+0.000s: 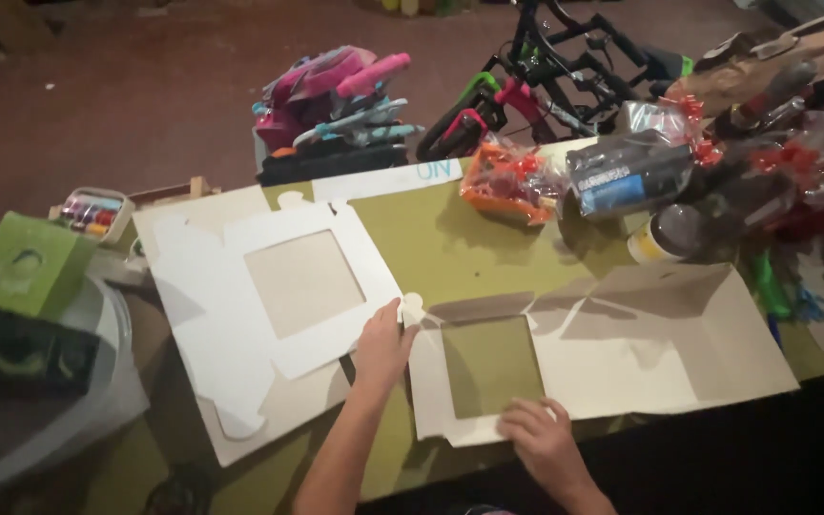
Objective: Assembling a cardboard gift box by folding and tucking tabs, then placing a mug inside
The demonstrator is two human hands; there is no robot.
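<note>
a: nearest the camera, the person's right hand (544,441) lies flat, fingers spread and gripping nothing, on the near edge of the right box blank (612,348), just below its square window cutout.

b: and the left hand (381,341)?

a: a little farther in, palm down, fingers loosely together, closed on nothing. its fingertips touch the small rounded tab where the 2 blanks nearly meet, partly resting on the near right corner of the left box blank (240,315).

b: so both hands press and neither grasps.

a: yes. both blanks lie unfolded on the green table (450,243), each with 1 square window. the right blank's far flaps lift slightly. judging from that, working the tab well means keeping the right palm weighted so the sheet cannot slide, and bending along the scored crease rather than across the thin card.

b: beyond them?

a: far right, cellophane-wrapped bundles with red bows (641,162) and an orange packet (507,181). far centre, a pile of pink and teal toys (336,100), with a small bicycle (545,76) to its right. at the left edge, a green carton (26,262) and a tub of coloured pots (92,212).
</note>
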